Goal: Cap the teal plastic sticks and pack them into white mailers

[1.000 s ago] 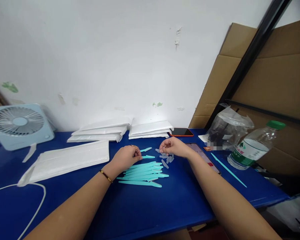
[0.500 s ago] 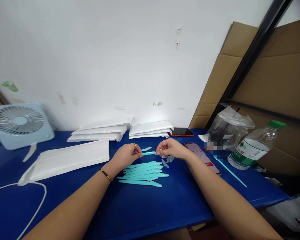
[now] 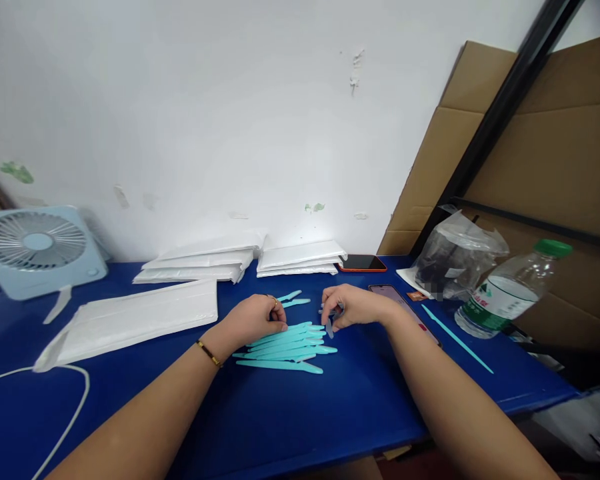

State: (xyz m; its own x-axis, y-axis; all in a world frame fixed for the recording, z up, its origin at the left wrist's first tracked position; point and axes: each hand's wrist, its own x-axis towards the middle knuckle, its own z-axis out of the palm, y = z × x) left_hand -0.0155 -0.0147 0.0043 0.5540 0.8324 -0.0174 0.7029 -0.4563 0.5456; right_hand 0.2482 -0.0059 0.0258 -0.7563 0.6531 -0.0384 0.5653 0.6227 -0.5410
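Several teal eyebrow razors (image 3: 285, 353) lie side by side in a pile on the blue table, blades to the right. At the far side of this pile, my left hand (image 3: 263, 317) has its thumb and fingers closed on the handle of the farthest razor, partly hidden under the fingertips. Beyond that hand, two more teal razors (image 3: 294, 302) lie apart from the pile. My right hand (image 3: 350, 308) curls over the small clear blade caps, thumb and forefinger closing around one clear cap (image 3: 329, 329). Other caps are mostly covered by the fingers.
White packets (image 3: 300, 257) are stacked along the wall, and another white packet (image 3: 145, 320) lies at left near a blue fan (image 3: 40, 250) and a white cable (image 3: 83, 400). Two phones, a single teal stick (image 3: 457, 338), a plastic bag (image 3: 455, 257) and a water bottle (image 3: 505, 293) occupy the right.
My left hand has let go of the razor beyond the pile and come nearer, onto the pile. My right hand has moved slightly right and nearer, onto the caps.
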